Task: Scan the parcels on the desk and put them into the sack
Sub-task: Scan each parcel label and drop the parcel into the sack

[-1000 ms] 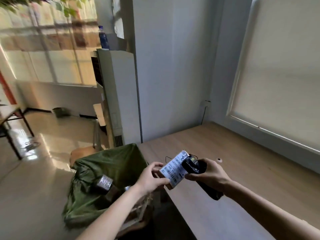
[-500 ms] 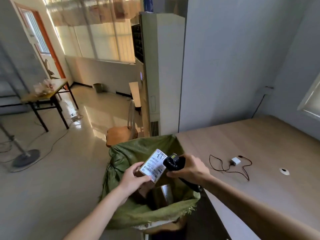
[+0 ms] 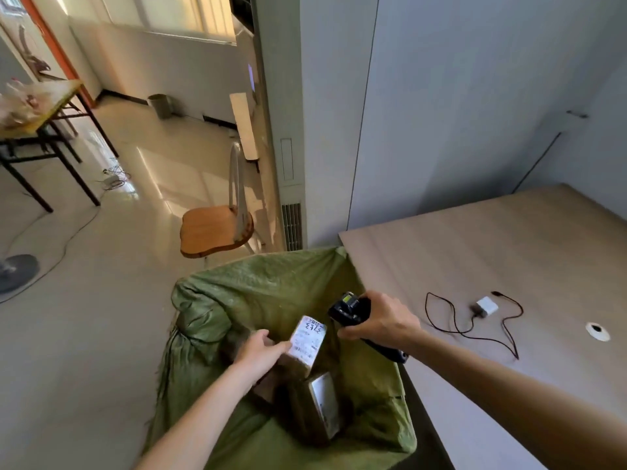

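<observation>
Worktop [image 3: 492, 252]: pale wood-grain laminate, matte, its left edge against a green woven sack [image 3: 271, 286]. Near its middle lie a thin black cable [image 3: 451, 325], looped, and a small white square charger [image 3: 487, 307]; a round white grommet [image 3: 597, 331] sits further right. Room: glossy cream tile floor, grey walls, wooden chair [image 3: 217, 228], tall white cabinet. Sack: mouth open, coarse weave, holding a brown box [image 3: 322, 407]. Left hand [image 3: 261, 349]: fingers pinch a flat brown parcel [image 3: 307, 340] with white printed label, over the sack's mouth. Right hand [image 3: 383, 320]: fingers wrapped round a black scanner [image 3: 349, 308], at the worktop's left edge.
</observation>
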Demonstrator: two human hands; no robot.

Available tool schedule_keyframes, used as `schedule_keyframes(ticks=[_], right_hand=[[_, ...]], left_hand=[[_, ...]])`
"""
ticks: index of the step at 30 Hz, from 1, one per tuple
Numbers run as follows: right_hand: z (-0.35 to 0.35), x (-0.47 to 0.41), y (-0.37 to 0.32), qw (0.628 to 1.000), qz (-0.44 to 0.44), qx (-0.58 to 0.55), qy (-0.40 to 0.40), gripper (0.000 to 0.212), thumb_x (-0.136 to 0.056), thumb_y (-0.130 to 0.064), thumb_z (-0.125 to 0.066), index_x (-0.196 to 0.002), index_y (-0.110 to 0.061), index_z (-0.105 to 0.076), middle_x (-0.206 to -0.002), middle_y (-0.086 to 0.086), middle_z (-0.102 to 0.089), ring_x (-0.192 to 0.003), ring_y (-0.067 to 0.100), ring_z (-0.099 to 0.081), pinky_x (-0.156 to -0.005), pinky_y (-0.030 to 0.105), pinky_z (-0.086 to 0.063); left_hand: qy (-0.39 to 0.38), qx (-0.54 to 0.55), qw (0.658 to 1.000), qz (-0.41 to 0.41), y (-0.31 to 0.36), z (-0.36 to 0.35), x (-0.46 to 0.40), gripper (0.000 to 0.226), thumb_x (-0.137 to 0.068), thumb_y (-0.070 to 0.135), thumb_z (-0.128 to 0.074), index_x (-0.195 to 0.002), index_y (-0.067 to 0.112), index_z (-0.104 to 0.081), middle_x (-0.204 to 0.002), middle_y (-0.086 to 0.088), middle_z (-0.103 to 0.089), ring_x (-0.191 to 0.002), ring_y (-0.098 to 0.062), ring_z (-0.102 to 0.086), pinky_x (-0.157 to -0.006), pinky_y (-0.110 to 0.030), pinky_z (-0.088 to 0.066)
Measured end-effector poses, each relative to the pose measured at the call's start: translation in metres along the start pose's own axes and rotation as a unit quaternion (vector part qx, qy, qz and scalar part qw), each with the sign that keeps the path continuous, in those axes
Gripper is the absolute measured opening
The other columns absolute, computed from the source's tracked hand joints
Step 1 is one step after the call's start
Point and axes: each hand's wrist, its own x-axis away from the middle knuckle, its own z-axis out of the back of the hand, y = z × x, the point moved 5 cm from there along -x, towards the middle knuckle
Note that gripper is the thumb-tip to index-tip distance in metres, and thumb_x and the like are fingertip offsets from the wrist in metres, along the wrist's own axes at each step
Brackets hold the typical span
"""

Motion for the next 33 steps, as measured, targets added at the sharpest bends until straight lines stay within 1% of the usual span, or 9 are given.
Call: schedule_keyframes(ticks=[2,5,9,13,18,25,29,30,33], right_hand=[[0.001,-0.010,0.003,1.000,-0.003,0.004,-0.001,0.077,-0.061,-0.069,-0.086,-0.122,-0.032,-0.057,-0.101,-0.011,-0.065,-0.092,0.011,-0.064,-0.084,0.036,-0.059],[0.004,-0.019,0.003,1.000,-0.008,-0.003,0.004,0.081,-0.058,-0.071,-0.085,-0.123,-0.031,-0.058,-0.101,-0.010,-0.066,-0.091,0.010,-0.066,-0.084,0.037,-0.061],[0.017,-0.007,-0.005,0.999,-0.020,-0.002,0.034,0.079,-0.062,-0.069,-0.086,-0.125,-0.031,-0.057,-0.102,-0.009,-0.066,-0.091,0.012,-0.065,-0.083,0.036,-0.060],[0.040,0.033,-0.009,0.995,-0.041,0.004,0.088,0.076,-0.063,-0.071,-0.083,-0.123,-0.032,-0.057,-0.100,-0.010,-0.065,-0.090,0.013,-0.063,-0.078,0.034,-0.058],[0.079,0.119,0.009,0.982,-0.105,-0.002,0.159,0.077,-0.067,-0.069,-0.083,-0.129,-0.031,-0.058,-0.103,-0.009,-0.065,-0.093,0.013,-0.062,-0.075,0.029,-0.054],[0.119,0.285,0.076,0.933,-0.237,-0.044,0.266,0.078,-0.064,-0.068,-0.085,-0.131,-0.037,-0.060,-0.118,-0.009,-0.071,-0.102,0.017,-0.064,-0.075,0.029,-0.045],[0.128,0.405,0.126,0.888,-0.326,-0.068,0.317,0.075,-0.063,-0.066,-0.085,-0.130,-0.039,-0.061,-0.117,-0.011,-0.070,-0.106,0.018,-0.064,-0.076,0.029,-0.042],[0.129,0.438,0.140,0.874,-0.350,-0.075,0.328,0.075,-0.063,-0.067,-0.084,-0.129,-0.040,-0.061,-0.115,-0.011,-0.069,-0.104,0.018,-0.064,-0.076,0.030,-0.043],[0.126,0.545,0.180,0.828,-0.417,-0.087,0.365,0.074,-0.061,-0.069,-0.084,-0.125,-0.040,-0.062,-0.107,-0.011,-0.069,-0.095,0.018,-0.061,-0.075,0.030,-0.045]], left_hand=[[0.013,-0.031,0.999,-0.019,0.006,0.003,-0.009,0.074,-0.082,0.048,-0.075,-0.144,0.020,-0.048,-0.136,-0.003,-0.059,-0.124,-0.024,-0.056,-0.103,-0.039,-0.047],[0.008,-0.071,0.996,-0.058,0.022,0.016,-0.017,0.058,-0.087,0.044,-0.072,-0.138,0.021,-0.056,-0.134,-0.003,-0.061,-0.122,-0.020,-0.056,-0.099,-0.030,-0.045],[-0.006,-0.094,0.986,-0.140,0.060,0.032,-0.006,0.046,-0.090,0.046,-0.069,-0.133,0.034,-0.060,-0.141,0.004,-0.057,-0.128,-0.019,-0.052,-0.103,-0.036,-0.045],[-0.030,-0.122,0.965,-0.232,0.105,0.034,0.021,0.049,-0.090,0.049,-0.067,-0.136,0.037,-0.057,-0.146,0.007,-0.052,-0.134,-0.019,-0.048,-0.107,-0.039,-0.042],[-0.088,-0.142,0.930,-0.328,0.158,0.003,0.073,0.065,-0.088,0.056,-0.067,-0.147,0.036,-0.046,-0.151,0.006,-0.048,-0.138,-0.020,-0.044,-0.110,-0.042,-0.039],[-0.202,-0.209,0.850,-0.439,0.205,-0.096,0.192,0.077,-0.085,0.066,-0.062,-0.151,0.034,-0.037,-0.157,0.004,-0.040,-0.142,-0.023,-0.040,-0.112,-0.048,-0.039],[-0.246,-0.209,0.805,-0.499,0.230,-0.173,0.275,0.097,-0.063,0.083,-0.059,-0.145,0.033,-0.047,-0.152,0.000,-0.046,-0.136,-0.022,-0.046,-0.111,-0.048,-0.042],[-0.259,-0.208,0.791,-0.514,0.234,-0.194,0.303,0.096,-0.063,0.081,-0.061,-0.144,0.030,-0.050,-0.151,-0.002,-0.047,-0.135,-0.021,-0.047,-0.112,-0.046,-0.042],[-0.308,-0.222,0.733,-0.564,0.236,-0.256,0.404,0.075,-0.083,0.060,-0.069,-0.145,0.023,-0.050,-0.149,-0.002,-0.049,-0.135,-0.021,-0.049,-0.114,-0.041,-0.039]])
